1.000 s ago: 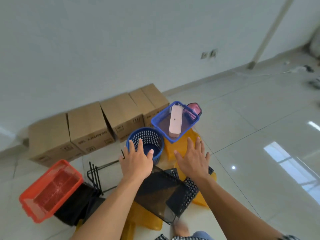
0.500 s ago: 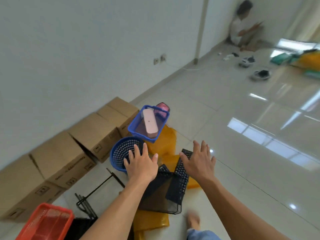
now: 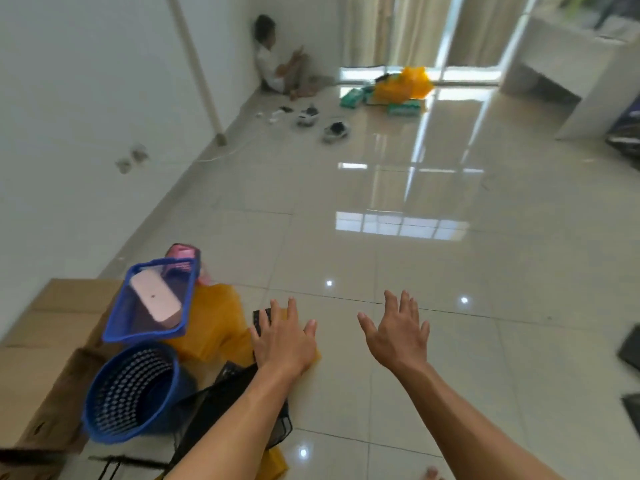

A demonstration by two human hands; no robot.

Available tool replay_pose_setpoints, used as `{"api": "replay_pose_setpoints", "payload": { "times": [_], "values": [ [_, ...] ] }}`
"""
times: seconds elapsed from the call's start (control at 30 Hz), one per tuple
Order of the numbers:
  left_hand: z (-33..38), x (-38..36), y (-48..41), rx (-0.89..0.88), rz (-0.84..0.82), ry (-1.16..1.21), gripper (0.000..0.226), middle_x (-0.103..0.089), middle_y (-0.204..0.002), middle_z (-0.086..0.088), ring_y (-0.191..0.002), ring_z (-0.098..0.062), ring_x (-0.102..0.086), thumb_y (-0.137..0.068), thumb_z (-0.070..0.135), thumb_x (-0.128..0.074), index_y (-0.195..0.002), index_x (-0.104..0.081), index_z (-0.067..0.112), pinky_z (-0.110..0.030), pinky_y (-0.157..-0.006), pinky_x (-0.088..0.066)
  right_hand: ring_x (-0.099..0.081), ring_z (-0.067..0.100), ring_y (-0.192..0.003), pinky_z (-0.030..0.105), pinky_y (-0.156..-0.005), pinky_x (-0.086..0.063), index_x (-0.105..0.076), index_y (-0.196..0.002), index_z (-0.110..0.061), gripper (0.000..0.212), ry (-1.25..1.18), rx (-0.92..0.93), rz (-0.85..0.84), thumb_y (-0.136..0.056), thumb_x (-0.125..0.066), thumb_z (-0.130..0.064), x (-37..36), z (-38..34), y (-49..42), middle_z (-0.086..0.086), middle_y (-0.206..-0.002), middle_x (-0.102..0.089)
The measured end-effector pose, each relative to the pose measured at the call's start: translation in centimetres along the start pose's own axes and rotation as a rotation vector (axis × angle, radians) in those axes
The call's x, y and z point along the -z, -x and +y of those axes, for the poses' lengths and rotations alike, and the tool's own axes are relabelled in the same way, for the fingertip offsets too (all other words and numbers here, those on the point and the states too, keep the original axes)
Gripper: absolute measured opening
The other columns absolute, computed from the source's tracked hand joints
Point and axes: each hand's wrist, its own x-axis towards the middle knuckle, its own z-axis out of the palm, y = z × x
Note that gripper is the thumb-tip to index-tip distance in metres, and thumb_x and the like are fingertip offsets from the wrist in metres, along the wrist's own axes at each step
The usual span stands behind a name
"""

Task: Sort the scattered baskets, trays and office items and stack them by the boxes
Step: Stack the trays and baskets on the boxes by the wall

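Blue rectangular basket (image 3: pixel 121 327); blue round basket (image 3: pixel 133 393), perforated dot pattern; black mesh tray (image 3: pixel 228 400); brown cardboard boxes (image 3: pixel 45 348); yellow bag (image 3: pixel 214 323)

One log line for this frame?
left hand open, over keyboard | right hand open, over floor | blue rectangular basket holds pink case

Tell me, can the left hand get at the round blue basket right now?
Probably yes: the left hand is open and holds nothing, and the round blue basket sits close on its left, mouth uncovered.

Blue rectangular tray (image 3: pixel 145 336), tilted, pink block (image 3: pixel 156 299) inside, round blue basket (image 3: pixel 171 400) nearby — beside cardboard boxes (image 3: pixel 69 306)
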Motion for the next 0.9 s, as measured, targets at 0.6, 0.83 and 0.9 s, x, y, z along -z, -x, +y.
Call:
{"api": "replay_pose_setpoints", "payload": {
  "times": [0.6, 0.83, 0.9],
  "values": [
    [40.1, -12.2, 6.6, -0.552, -0.109, -0.132, 0.069, 0.005, -0.169, -0.005, -0.155, -0.031, 0.002, -0.103, 0.060, -0.023, -0.160, 0.001, 0.031, -0.053, -0.122, -0.001, 0.004, 0.027, -0.156, 0.057, -0.122, -0.011, -0.012, -0.161, -0.021, 0.081, -0.169, -0.493, 0.299, -0.098, -0.042, -0.063, 18.5, 34.9, -1.8, 0.009, -0.170, 0.003],
    [50.1, -16.5, 9.7, -0.821, -0.184, -0.273, 0.069, 0.007, -0.169, -0.006, -0.155, -0.032, 0.002, -0.103, 0.059, -0.021, -0.160, 0.003, 0.030, -0.053, -0.122, -0.002, 0.004, 0.028, -0.156, 0.056, -0.122, -0.012, -0.012, -0.160, -0.022, 0.080, -0.252, -0.755, 0.366, -0.099, -0.042, -0.062, 19.9, 42.8, 0.5, 0.010, -0.169, 0.005],
    [52.8, -17.6, 10.2, -0.903, -0.202, -0.304, 0.069, 0.005, -0.169, -0.006, -0.155, -0.032, 0.001, -0.103, 0.060, -0.021, -0.160, 0.002, 0.030, -0.053, -0.122, -0.003, 0.004, 0.028, -0.156, 0.056, -0.122, -0.012, -0.012, -0.160, -0.022, 0.079, -0.272, -0.835, 0.388, -0.099, -0.042, -0.062, 20.3, 44.7, 0.9, 0.010, -0.169, 0.005]
  ]
}}
